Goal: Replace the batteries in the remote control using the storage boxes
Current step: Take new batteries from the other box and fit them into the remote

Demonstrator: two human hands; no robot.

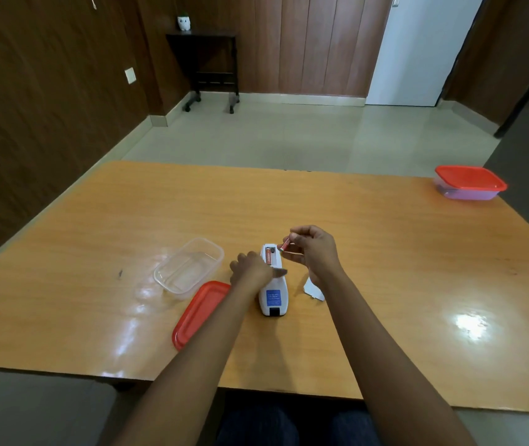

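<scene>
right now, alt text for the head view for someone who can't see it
A person's right hand pinches a red battery over the open compartment of a white remote, which already holds a second battery, while the left hand holds the remote on a wooden table. A clear open box and red lid lie left; a closed box sits far right.

a white owl pot (184,23) tops a dark side table (203,37).

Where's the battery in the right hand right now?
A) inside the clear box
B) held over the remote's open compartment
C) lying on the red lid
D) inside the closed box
B: the right hand pinches the loose battery above the remote, whose bay holds a seated battery.
</scene>
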